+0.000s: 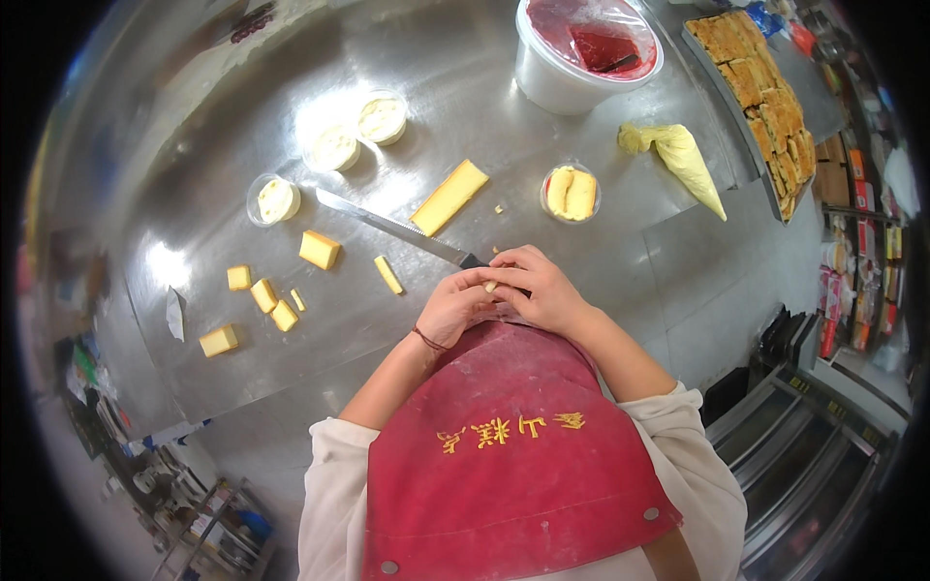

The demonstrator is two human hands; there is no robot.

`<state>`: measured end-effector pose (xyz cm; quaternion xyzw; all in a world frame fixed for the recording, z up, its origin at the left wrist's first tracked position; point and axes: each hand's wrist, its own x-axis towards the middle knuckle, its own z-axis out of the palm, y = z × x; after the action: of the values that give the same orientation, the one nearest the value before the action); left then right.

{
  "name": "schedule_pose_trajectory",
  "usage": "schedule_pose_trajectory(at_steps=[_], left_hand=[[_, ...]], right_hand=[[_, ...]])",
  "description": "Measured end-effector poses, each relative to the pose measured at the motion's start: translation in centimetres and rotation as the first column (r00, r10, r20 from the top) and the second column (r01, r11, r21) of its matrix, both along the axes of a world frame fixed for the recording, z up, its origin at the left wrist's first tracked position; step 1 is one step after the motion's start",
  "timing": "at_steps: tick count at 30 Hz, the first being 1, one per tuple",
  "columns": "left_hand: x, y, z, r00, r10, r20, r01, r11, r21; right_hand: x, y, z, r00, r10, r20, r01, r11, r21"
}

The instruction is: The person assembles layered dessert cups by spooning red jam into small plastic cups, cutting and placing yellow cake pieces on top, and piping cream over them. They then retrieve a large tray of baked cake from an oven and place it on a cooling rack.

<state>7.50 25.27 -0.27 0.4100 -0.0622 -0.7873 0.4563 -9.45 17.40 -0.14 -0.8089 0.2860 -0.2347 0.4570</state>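
Note:
My left hand point(452, 309) and my right hand point(545, 289) meet at the table's near edge, in front of the apron. A small pale piece, seemingly cake point(491, 286), shows between their fingers; which hand grips it I cannot tell. Beneath my fingers lies the dark handle of a serrated knife point(392, 227), its blade pointing to the upper left. A sponge cake strip point(450, 197) rests beyond the blade. Several cut cake blocks point(320, 249) lie to the left, with a thin cake slice point(389, 275) nearer me. A round cup with cake pieces point(570, 193) stands to the right.
Several cream-filled cups point(275, 200) stand at the upper left. A white tub with red filling point(567, 87) stands at the back. On the right lie a filled piping bag point(683, 160) and a tray of baked pastry point(716, 91). A paper scrap point(174, 314) lies far left.

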Motion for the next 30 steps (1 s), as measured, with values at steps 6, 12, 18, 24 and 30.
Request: schedule_pose_trajectory(at_steps=[6, 12, 18, 24, 30], left_hand=[[-4.4, -5.3, -0.2, 0.994, 0.114, 0.004, -0.114, 0.994, 0.002], [-8.2, -8.9, -3.8, 0.843, 0.251, 0.476, -0.323, 0.943, 0.075], [-11.7, -9.8, -6.9, 0.715, 0.332, 0.616, -0.409, 0.912, -0.018], [-11.5, -10.6, -7.2, 0.568, 0.361, 0.74, -0.383, 0.911, -0.151], [-11.1, -10.1, -5.8, 0.336, 0.351, 0.874, -0.297, 0.92, -0.255]], right_hand=[[-3.8, -6.3, -0.2, 0.999, -0.019, 0.03, 0.021, 0.996, -0.082], [-5.4, -14.1, -1.4, 1.0, 0.003, -0.022, -0.006, 0.992, -0.122], [-4.4, -17.5, -3.1, 0.972, 0.213, -0.103, -0.225, 0.965, -0.134], [-3.4, -18.3, -3.8, 0.943, 0.307, -0.126, -0.329, 0.918, -0.223], [-2.6, -18.7, -3.7, 0.939, 0.312, -0.142, -0.343, 0.881, -0.327]])
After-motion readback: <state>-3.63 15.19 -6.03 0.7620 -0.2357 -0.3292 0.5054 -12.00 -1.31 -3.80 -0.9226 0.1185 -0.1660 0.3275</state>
